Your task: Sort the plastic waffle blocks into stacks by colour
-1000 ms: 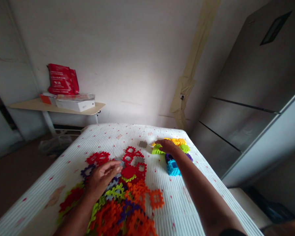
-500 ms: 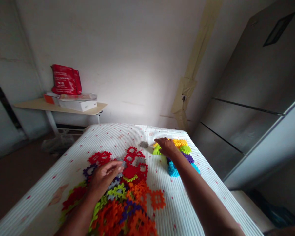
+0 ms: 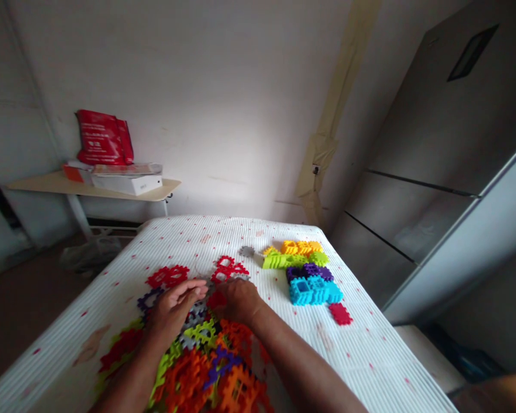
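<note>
Over the left part of a heap of loose, gear-edged plastic building tiles is my left hand (image 3: 178, 299). Its fingers are loosely curved and a gap shows between thumb and fingertips, with nothing visible in it. Close by, my right hand (image 3: 239, 298) reaches down into the heap, its fingers mostly hidden behind the back of the hand. A flat red tile (image 3: 216, 299) lies at its fingertips; whether it is gripped, I cannot make out. Nearest me the heap holds orange tiles (image 3: 184, 376), lime-green tiles (image 3: 202, 331) and a purple tile (image 3: 222, 361). Red frame tiles (image 3: 226, 267) lie beyond my hands.
At right stand rows of tiles by colour: yellow (image 3: 301, 247), lime green (image 3: 284, 261), purple (image 3: 310, 271) and blue (image 3: 312, 291). A red tile (image 3: 340, 314) and a grey tile (image 3: 246, 251) lie apart on the quilted cover (image 3: 327, 367). A fridge (image 3: 417, 149) borders the right side.
My right hand has moved from the green row at the right back to the heap, beside my left hand. The colour rows are now uncovered. My left hand has hardly moved.
</note>
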{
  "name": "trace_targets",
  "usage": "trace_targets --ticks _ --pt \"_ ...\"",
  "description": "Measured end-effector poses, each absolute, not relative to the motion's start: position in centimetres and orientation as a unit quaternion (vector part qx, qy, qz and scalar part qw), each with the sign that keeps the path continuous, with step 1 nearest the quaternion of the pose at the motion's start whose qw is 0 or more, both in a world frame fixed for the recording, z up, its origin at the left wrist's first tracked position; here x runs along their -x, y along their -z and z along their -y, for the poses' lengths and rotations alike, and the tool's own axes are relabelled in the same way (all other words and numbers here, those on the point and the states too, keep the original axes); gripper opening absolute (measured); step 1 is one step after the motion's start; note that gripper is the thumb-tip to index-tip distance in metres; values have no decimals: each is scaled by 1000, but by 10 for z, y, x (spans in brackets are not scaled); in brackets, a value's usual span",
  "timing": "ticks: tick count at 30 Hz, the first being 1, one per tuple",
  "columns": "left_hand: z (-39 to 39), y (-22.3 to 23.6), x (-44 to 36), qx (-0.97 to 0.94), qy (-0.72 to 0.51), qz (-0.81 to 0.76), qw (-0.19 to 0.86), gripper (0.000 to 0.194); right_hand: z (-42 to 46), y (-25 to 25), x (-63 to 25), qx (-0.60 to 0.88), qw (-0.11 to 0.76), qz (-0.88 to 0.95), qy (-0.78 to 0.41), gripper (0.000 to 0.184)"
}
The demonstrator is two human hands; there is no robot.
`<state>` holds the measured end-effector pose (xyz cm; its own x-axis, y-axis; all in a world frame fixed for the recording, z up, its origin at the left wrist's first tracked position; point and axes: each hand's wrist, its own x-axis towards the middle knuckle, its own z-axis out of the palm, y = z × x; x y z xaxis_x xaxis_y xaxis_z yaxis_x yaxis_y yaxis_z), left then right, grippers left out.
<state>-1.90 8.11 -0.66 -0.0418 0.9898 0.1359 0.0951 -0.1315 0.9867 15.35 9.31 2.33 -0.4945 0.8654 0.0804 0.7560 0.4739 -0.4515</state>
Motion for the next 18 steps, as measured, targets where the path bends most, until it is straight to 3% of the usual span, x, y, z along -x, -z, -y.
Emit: trace_targets --ticks 4,6,8,10,13,15,18 --pt "-81 6 19 -544 -514 -512 421 42 -89 -26 -152 513 35 855 -70 40" --pt "-81 6 19 -542 -514 -510 426 43 -87 -28 -154 518 40 853 -54 42" --pt "-80 5 19 -539 -514 -511 430 43 -87 -30 -159 515 107 846 -83 42" --pt "-80 3 19 -537 -511 -518 426 44 -87 -32 -164 501 222 817 -177 38" --pt "-79 1 17 -538 -506 -521 428 47 -90 -32 -171 436 386 691 -428 27" --pt "-78 0 16 -539 -507 -515 432 49 -91 -32 -172 362 433 581 -586 23" --pt "-77 1 15 -544 -512 -509 428 47 -90 -30 -169 273 429 479 -715 29"
